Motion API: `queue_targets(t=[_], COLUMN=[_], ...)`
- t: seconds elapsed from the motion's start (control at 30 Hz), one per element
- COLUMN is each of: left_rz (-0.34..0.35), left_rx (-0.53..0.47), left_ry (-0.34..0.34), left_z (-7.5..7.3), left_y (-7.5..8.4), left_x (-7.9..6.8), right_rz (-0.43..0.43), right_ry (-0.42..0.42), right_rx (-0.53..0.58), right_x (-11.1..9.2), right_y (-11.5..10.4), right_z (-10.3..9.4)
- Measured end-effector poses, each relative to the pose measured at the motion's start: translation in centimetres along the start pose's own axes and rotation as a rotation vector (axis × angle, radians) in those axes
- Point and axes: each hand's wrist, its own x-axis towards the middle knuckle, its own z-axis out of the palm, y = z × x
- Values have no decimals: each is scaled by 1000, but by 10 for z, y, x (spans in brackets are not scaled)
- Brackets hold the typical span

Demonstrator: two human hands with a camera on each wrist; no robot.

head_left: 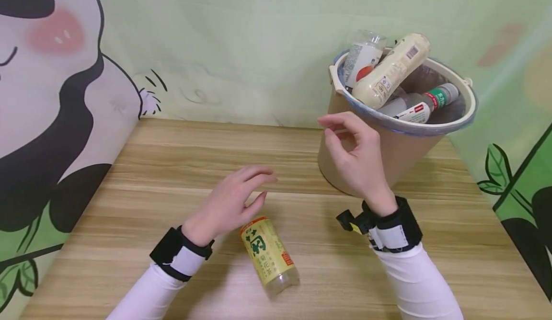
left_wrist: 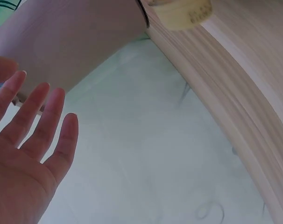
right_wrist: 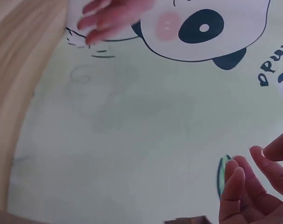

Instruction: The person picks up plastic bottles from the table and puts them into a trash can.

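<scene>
A yellow-labelled chrysanthemum tea bottle (head_left: 268, 253) is over the front middle of the tabletop in the head view, its clear base toward me. My left hand (head_left: 230, 202) hovers just beyond its far end, fingers spread and slightly bent, holding nothing; the left wrist view shows that hand's bare palm (left_wrist: 24, 154). In front of the bin (head_left: 345, 152), my right hand (head_left: 358, 154) is raised with loosely curved fingers and nothing between them. The right wrist view shows its fingers (right_wrist: 256, 191) at the lower right.
Inside the bin, at the back right, lie several bottles; a cream bottle (head_left: 392, 71) and a clear bottle with a white label (head_left: 364, 61) stick up above the rim. A green panda-print backdrop (head_left: 237, 47) stands behind the wooden table (head_left: 181, 152).
</scene>
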Motion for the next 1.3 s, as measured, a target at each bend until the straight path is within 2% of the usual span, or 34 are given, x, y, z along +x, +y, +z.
queue_targets(t=[0.27,0.43,0.6,0.8,1.03,1.3], left_rz=[11,19,2,-1,-24,-13], left_rx=[11,11,26,39,43,16], left_ry=[-68,-84,-107,-156,-217,-346], left_z=[-4,-5,-6,-8,-5,-1], left_y=[-3,-3,-3,-3,-3,4], left_x=[-7,-12,-15,-19,-28,-35], right_rz=[188,312,394,450,487,474], right_ry=[-103,-146,-199,-240,-301,-357], right_rx=[92,146,168,168,119,71], right_x=[-27,-39,-48,-58,-70,-78], right_y=[21,26,29,37,47,52], right_z=[19,28,35,40,44,43])
